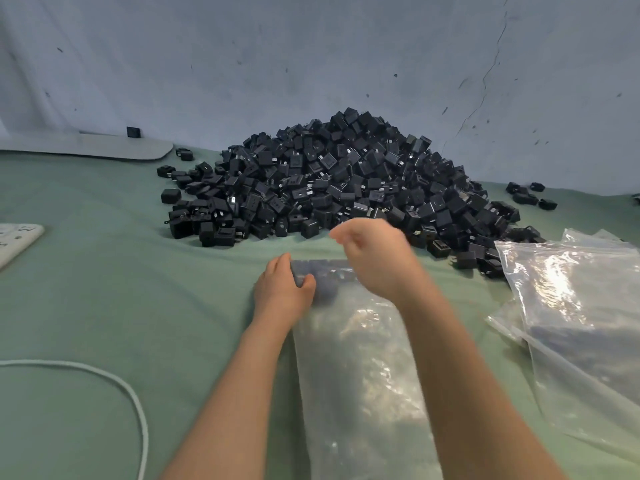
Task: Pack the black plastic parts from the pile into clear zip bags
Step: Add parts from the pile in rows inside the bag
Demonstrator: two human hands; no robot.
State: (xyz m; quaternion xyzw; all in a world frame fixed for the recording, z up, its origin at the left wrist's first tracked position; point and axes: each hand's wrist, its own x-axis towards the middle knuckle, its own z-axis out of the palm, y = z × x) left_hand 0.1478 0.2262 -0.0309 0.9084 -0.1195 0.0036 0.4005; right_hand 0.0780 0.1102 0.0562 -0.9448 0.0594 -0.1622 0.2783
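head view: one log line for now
left hand pinches top edge of clear plastic zip bag | right hand over it, grip unclear | pile of black plastic cube parts beyond

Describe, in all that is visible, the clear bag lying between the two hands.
The zip bag is clear, glossy, wrinkled plastic, long and narrow. It lies flat on the green cloth, its darker, blurred top end toward the pile of black parts. The left hand pinches its top left corner; the right hand hovers over that end.
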